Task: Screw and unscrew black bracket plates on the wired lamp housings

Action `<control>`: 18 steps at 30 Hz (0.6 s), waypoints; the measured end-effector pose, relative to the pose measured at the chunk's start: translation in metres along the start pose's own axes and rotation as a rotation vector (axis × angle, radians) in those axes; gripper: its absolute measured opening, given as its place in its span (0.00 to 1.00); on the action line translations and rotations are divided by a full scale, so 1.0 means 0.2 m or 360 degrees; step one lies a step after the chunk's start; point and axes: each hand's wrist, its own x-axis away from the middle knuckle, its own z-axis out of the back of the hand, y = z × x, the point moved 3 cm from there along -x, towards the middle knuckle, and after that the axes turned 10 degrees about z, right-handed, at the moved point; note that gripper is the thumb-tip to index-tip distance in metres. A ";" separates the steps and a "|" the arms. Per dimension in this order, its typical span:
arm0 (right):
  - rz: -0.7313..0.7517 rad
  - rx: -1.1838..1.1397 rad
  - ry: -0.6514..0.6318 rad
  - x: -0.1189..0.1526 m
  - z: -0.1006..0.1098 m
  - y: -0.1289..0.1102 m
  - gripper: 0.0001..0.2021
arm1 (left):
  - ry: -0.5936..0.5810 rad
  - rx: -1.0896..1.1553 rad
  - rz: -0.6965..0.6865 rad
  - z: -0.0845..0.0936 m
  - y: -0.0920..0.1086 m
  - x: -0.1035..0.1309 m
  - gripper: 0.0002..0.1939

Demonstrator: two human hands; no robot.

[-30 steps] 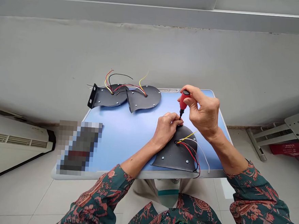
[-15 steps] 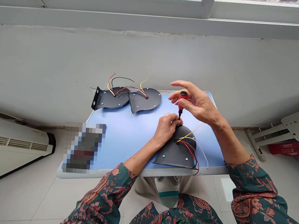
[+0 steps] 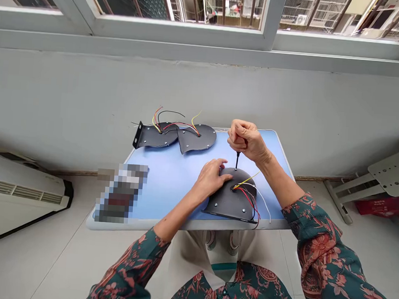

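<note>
Right hand: in the head view, your right hand (image 3: 246,138) is clenched around the driver (image 3: 237,161), its handle hidden inside your fist and its dark shaft pointing down.
Driver tip: it appears to meet a screw (image 3: 235,169) at the plate's far, rounded edge; whether it is seated in the slot is too small to tell.
Left hand: your left hand (image 3: 213,175) lays its thumb on the plate's face, fingers at the left rim; you may be pinching the rim, but I cannot tell.
Plate: the dark plate (image 3: 230,201) lies flat on the blue table (image 3: 170,175), right of centre, bent edge towards you by the near rim.
Turning: keep the shaft upright, press straight down through the fist, and hold the plate firmly so it does not swivel; left fingers are best kept clear of the tip.
Wires: the wires (image 3: 253,194) fan right from the plate's middle, the yellow one rising towards your right forearm; they could snag your wrist.
Spare plates: a middle plate (image 3: 196,140) and a left plate (image 3: 157,136) sit together at the far edge, well apart from the driver.
Blurred patch: pixels (image 3: 123,194) mask something at the table's left.
Window: barred panes (image 3: 226,8) stand beyond the wall.
</note>
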 end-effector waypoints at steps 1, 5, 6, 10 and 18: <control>0.0006 0.0029 0.0058 0.01 -0.01 0.00 0.32 | 0.0059 -0.0062 -0.0020 0.00 -0.02 0.03 0.18; 0.0048 0.0140 0.0216 0.03 -0.09 0.00 0.35 | 0.0171 -0.0131 -0.0042 -0.06 -0.04 0.10 0.08; 0.0073 0.0160 0.0237 0.03 -0.10 0.00 0.36 | 0.0169 -0.0123 -0.0036 -0.07 -0.04 0.11 0.08; 0.0148 0.0313 0.0407 0.03 -0.14 0.02 0.37 | 0.0186 -0.0066 -0.0100 -0.09 -0.05 0.10 0.07; 0.0278 0.1054 0.0962 0.08 -0.03 0.07 0.30 | 0.0215 -0.0025 -0.0117 -0.10 -0.06 0.11 0.08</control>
